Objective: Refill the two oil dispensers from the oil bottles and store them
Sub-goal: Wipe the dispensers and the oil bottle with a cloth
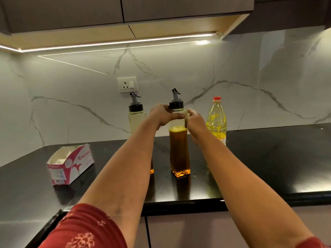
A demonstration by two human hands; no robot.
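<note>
Two clear square oil dispensers with black caps and grey spouts stand on the black counter [268, 158]. The middle dispenser [179, 151] holds amber oil to about two thirds. My left hand [163, 116] grips its shoulder just under the cap. My right hand [195, 122] is at the dispenser's upper right side, fingers curled, pinching a small pale scrap [189, 112] that is blurred. The left dispenser [137, 117] stands farther back, its lower part hidden behind my left forearm. A yellow oil bottle [216, 120] with a red cap stands to the right, near the wall.
An opened pink and white tissue box [69, 163] lies on the counter at the left. A wall socket [127, 84] sits on the marble backsplash behind the dispensers. Wall cabinets hang overhead. The counter's front edge runs below my forearms.
</note>
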